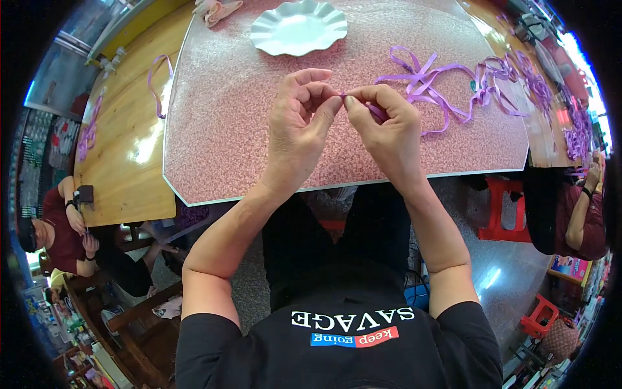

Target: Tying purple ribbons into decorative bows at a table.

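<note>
A purple ribbon [376, 112] is pinched thumb-to-finger by the left hand [295, 126] and the right hand [392, 126], thumb tips nearly meeting over the pink tabletop [227, 123]. Loose purple loops [416, 78] lie at the hands' three o'clock, a white plate [298, 29] at eleven. For fine control, both pinches are best held close, with the loops left slack.

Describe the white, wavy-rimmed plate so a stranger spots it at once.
Start at the big pink-speckled tabletop with a white border. Near its far edge, beyond the person's bare left hand, lies the glossy white plate. Its wavy, fluted rim sets it apart from the crumpled beige fabric on its left and the flat, looped purple ribbon to its right.
</note>
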Demonstrator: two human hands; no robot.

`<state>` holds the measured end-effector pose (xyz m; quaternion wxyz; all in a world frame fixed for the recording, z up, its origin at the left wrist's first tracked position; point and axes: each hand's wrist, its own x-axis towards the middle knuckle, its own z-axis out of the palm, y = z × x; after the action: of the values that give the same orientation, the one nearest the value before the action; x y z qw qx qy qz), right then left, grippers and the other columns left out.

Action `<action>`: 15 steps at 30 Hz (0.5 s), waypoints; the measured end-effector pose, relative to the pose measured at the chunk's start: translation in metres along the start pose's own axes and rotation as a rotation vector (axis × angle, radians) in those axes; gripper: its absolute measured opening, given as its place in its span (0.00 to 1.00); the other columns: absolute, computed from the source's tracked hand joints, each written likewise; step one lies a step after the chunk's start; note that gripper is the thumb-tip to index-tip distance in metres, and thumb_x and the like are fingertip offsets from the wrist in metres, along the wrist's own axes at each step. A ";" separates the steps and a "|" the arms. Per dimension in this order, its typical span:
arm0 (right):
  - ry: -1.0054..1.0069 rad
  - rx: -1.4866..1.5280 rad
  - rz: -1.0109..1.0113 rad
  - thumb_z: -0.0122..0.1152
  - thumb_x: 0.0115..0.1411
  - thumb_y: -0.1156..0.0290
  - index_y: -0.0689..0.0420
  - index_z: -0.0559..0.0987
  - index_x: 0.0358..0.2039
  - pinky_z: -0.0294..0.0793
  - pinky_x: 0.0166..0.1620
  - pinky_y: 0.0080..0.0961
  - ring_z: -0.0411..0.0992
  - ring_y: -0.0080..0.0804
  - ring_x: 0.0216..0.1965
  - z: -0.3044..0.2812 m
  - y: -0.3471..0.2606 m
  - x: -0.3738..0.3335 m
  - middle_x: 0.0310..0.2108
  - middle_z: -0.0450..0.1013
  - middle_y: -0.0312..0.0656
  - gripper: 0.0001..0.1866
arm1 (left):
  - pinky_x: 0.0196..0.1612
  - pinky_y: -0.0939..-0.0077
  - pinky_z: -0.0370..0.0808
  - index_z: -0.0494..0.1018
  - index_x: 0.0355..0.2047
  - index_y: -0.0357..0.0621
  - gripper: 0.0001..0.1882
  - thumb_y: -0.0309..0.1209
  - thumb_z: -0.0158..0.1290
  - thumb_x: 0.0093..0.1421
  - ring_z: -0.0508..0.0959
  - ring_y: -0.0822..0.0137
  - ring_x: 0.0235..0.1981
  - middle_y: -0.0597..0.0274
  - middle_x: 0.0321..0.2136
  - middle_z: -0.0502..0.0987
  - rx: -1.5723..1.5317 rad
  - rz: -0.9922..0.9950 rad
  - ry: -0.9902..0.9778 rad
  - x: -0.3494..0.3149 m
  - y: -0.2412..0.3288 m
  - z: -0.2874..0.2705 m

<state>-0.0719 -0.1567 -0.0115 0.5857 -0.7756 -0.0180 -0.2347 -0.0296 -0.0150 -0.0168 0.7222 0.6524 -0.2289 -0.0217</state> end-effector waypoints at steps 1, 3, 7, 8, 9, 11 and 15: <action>-0.032 0.061 0.130 0.62 0.59 0.77 0.64 0.80 0.34 0.63 0.26 0.12 0.65 0.11 0.26 -0.001 -0.001 0.000 0.26 0.71 0.31 0.04 | 0.43 0.84 0.74 0.62 0.53 0.37 0.19 0.20 0.53 0.63 0.75 0.76 0.38 0.60 0.37 0.75 0.000 0.000 0.000 0.000 0.001 0.000; -0.035 0.102 0.154 0.62 0.60 0.77 0.64 0.80 0.33 0.63 0.26 0.12 0.65 0.11 0.26 -0.002 0.003 0.002 0.26 0.71 0.30 0.04 | 0.44 0.84 0.74 0.63 0.52 0.37 0.19 0.21 0.54 0.63 0.74 0.76 0.38 0.61 0.37 0.74 -0.028 -0.016 -0.004 -0.001 0.002 0.001; 0.020 -0.006 -0.063 0.61 0.60 0.77 0.63 0.79 0.31 0.63 0.26 0.12 0.64 0.10 0.25 0.002 0.005 0.000 0.26 0.71 0.30 0.03 | 0.44 0.84 0.74 0.64 0.51 0.38 0.17 0.22 0.54 0.63 0.74 0.76 0.39 0.61 0.37 0.74 -0.134 -0.106 -0.024 0.003 0.000 -0.003; 0.021 -0.008 -0.063 0.61 0.60 0.77 0.63 0.79 0.31 0.63 0.26 0.12 0.64 0.10 0.25 0.002 0.005 0.000 0.26 0.71 0.30 0.03 | 0.44 0.83 0.74 0.65 0.49 0.38 0.16 0.22 0.55 0.63 0.74 0.76 0.39 0.61 0.37 0.74 -0.130 -0.099 -0.029 0.003 0.000 -0.003; 0.036 -0.056 -0.160 0.61 0.60 0.78 0.63 0.79 0.31 0.63 0.27 0.12 0.64 0.11 0.25 0.001 0.004 0.001 0.26 0.71 0.30 0.02 | 0.44 0.83 0.74 0.65 0.47 0.37 0.14 0.22 0.55 0.62 0.75 0.75 0.38 0.61 0.37 0.74 -0.126 -0.092 -0.035 0.003 0.000 -0.002; 0.050 -0.099 -0.258 0.61 0.60 0.78 0.63 0.78 0.30 0.63 0.27 0.12 0.63 0.11 0.25 0.002 0.004 0.001 0.26 0.70 0.30 0.02 | 0.43 0.83 0.74 0.66 0.46 0.38 0.13 0.21 0.55 0.62 0.75 0.75 0.38 0.62 0.37 0.74 -0.022 -0.033 -0.037 0.002 0.001 -0.005; 0.007 0.105 -0.100 0.61 0.61 0.76 0.62 0.78 0.31 0.60 0.26 0.11 0.62 0.10 0.23 0.002 -0.001 -0.001 0.25 0.70 0.29 0.04 | 0.37 0.78 0.75 0.70 0.37 0.39 0.09 0.20 0.59 0.58 0.77 0.72 0.34 0.61 0.32 0.76 0.247 0.302 0.001 0.003 -0.004 -0.008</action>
<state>-0.0723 -0.1544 -0.0114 0.6130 -0.7412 -0.0667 -0.2653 -0.0234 -0.0093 -0.0204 0.6320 0.6941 -0.3247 0.1156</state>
